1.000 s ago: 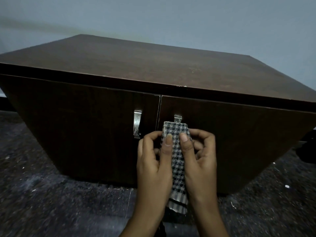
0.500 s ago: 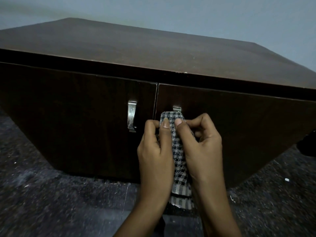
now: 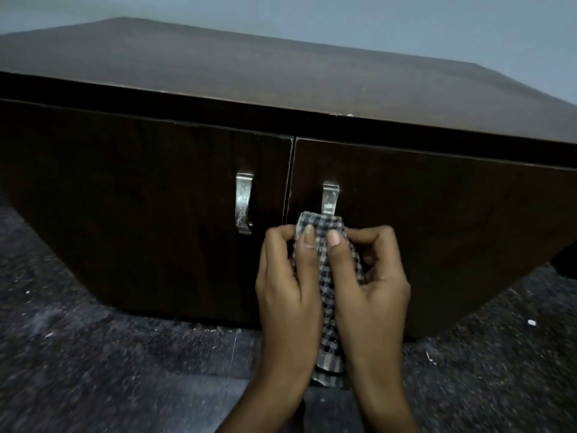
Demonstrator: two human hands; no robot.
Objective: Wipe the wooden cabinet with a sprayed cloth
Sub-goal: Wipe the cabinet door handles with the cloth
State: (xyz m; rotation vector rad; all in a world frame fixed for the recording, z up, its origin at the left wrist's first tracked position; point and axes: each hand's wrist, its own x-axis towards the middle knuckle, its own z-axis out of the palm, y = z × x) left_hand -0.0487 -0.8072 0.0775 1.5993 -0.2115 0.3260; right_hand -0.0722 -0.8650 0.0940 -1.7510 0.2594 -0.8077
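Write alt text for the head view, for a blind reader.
A person's left hand and right hand grip a folded checked cloth at the right door handle of a dark wooden cabinet; the left door handle is uncovered.

Cloth [image 3: 321,228] is covering the lower end of the right handle [image 3: 329,198]. Left hand [image 3: 287,295] and right hand [image 3: 374,295] are hiding the cloth's edges. Frame is cropping the cabinet [image 3: 125,214] at both sides and the forearms [image 3: 268,407] at the bottom. Dark shape [image 3: 565,262] at right edge: unidentifiable.

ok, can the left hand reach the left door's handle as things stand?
Probably yes. The left door handle sits just up and left of the left hand, with nothing between. But that hand grips the checked cloth with the right hand, so it'd need to release it.
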